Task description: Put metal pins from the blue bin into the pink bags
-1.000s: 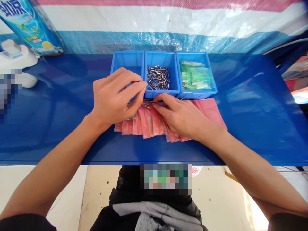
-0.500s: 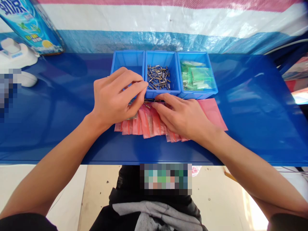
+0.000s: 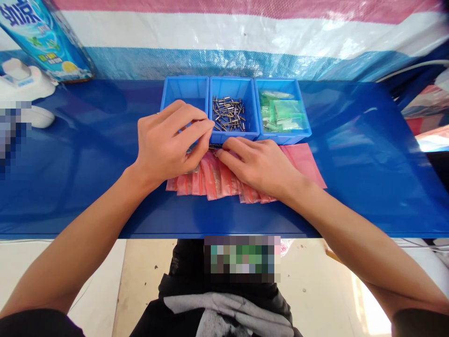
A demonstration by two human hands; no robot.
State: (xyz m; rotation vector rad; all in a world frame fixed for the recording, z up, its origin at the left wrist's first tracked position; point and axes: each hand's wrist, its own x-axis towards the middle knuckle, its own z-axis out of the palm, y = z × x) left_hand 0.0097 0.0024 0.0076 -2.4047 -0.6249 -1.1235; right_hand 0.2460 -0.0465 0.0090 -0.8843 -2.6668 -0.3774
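With right fingers [image 3: 229,161] bent at loose rivets [image 3: 212,148], left fingers [image 3: 199,128] bunched, both grips unclear: best picking singly, keeping pink zip bags [image 3: 212,185] undisturbed.

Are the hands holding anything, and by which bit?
I can't tell. The right hand is at loose metal pins by the pink bags, but any grip is hidden. The left hand is curled, its palm hidden.
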